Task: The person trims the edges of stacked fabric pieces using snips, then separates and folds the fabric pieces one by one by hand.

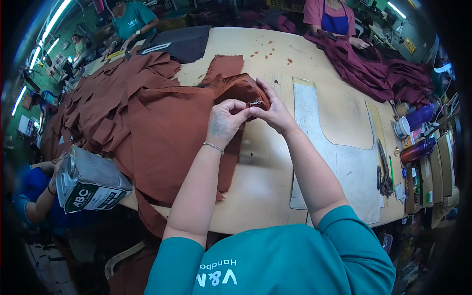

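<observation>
Rust-brown cloth [167, 142] lies in layers over the left half of the table, its upper right corner lifted and folded over. My left hand [226, 120] pinches that lifted edge from the left. From the right, my right hand [275, 110] holds the same edge, its thumb close to my left fingertips and its fingers behind the cloth. Pale loose threads [255, 103] show between the two hands.
A pale curved template [307, 147] lies right of my hands, with dark scissors [383, 162] beyond. An ABC can [91, 182] stands at the left edge. Maroon cloth [359, 73] lies at the back right. Co-workers are at the back and left.
</observation>
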Demonstrator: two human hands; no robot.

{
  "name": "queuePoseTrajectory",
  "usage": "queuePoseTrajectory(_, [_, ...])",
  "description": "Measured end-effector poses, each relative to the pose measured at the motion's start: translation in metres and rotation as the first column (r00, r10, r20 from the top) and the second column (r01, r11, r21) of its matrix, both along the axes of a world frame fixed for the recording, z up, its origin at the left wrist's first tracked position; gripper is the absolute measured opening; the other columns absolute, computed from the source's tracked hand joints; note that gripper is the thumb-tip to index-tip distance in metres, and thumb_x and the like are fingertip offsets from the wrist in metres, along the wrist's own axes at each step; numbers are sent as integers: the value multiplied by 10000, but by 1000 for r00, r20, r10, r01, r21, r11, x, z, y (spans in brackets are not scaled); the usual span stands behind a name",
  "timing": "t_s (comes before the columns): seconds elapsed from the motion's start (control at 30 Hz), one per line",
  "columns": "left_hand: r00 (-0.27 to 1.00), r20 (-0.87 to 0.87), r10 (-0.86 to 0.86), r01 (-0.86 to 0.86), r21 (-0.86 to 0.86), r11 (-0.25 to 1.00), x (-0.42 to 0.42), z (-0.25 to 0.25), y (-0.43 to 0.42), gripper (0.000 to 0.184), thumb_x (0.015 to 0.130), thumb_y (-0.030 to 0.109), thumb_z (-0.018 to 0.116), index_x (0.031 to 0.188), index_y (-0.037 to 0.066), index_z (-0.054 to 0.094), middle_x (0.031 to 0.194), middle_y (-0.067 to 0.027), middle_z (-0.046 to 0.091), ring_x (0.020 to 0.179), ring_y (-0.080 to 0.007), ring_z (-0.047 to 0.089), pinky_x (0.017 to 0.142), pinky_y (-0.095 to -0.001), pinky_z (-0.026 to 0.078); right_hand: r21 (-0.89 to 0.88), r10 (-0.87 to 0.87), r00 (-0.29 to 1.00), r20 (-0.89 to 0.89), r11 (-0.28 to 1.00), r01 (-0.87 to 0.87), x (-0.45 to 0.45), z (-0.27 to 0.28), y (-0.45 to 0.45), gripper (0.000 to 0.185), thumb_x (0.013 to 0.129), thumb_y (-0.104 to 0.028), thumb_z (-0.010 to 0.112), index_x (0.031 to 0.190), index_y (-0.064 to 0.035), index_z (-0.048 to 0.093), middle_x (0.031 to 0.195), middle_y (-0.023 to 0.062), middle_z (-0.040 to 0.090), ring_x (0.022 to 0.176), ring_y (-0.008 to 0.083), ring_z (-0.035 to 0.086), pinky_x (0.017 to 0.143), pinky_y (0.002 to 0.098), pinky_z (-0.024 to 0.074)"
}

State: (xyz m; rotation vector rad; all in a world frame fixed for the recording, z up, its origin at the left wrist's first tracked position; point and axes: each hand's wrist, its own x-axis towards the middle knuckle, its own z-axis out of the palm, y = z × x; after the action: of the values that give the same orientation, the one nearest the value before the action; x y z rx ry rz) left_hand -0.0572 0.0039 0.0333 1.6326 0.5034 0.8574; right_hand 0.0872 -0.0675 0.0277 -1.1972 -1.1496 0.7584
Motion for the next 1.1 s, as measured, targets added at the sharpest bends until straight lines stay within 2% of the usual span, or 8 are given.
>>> queuePoseTrajectory(0.17, [993,118,24,-9,-125,992,8,-5,-7,100,757,-36,620,753,16,535,875,-90,617,757,-112,585,722,-245,494,115,-43,995,94,993,32,1,0,-11,775,691,-227,741,1313,-34,321,1288,185,369,1172,227,409,957,309,355])
queuePoseTrajectory(0.27, [993,115,0,8,-66,998,10,-10,-7,108,757,-37,620,747,22,531,863,-83,617,756,-104,580,728,-238,488,149,-250,857,451,968,204,3,0,-20,580,694,-175,734,1218,-120,493,1269,185,377,1158,243,422,943,311,370])
queuePoseTrajectory(0.3, [994,112,-16,22,-50,999,10,-13,-8,106,757,-37,621,749,22,534,853,-80,618,755,-100,577,726,-235,486,177,-278,930,240,954,240,-2,-2,-21,370,696,-146,724,1053,-162,628,1260,168,384,1139,249,436,907,311,401])
queuePoseTrajectory(0.43, [995,-91,33,-32,5,999,4,-12,-9,112,747,-28,641,732,33,549,789,-53,618,728,-79,565,691,-217,474,416,-466,738,489,868,272,-1,-3,-27,156,723,-92,682,878,-91,668,1097,107,523,1007,208,517,776,277,456])
queuePoseTrajectory(0.57, [991,129,27,-7,-155,988,9,-14,-14,97,737,28,669,706,22,578,727,-29,614,638,-52,529,596,-197,448,212,-507,811,292,861,462,4,-3,-44,85,741,-86,654,796,-29,621,752,66,578,740,167,551,676,271,440])
queuePoseTrajectory(0.7, [999,42,2,4,-149,989,11,-8,-18,98,737,28,670,702,22,578,742,-35,621,663,-59,545,622,-206,458,212,-401,843,359,914,345,-3,15,-58,91,739,-73,641,825,-53,624,765,69,550,787,194,536,714,297,436])
queuePoseTrajectory(0.83, [999,-3,-49,48,-111,993,14,-9,-19,115,727,40,680,690,20,574,748,-42,623,676,-65,555,643,-214,463,236,-360,692,625,933,272,-5,9,-54,90,717,-62,643,796,-52,600,777,80,552,793,245,541,697,333,443])
queuePoseTrajectory(1.1, [996,-54,-73,75,46,996,22,-13,-20,146,720,63,692,675,31,558,746,-33,616,728,-77,545,692,-232,445,10,-439,843,312,888,459,26,-2,-113,89,815,-82,574,807,-3,535,742,60,531,683,135,511,639,257,432])
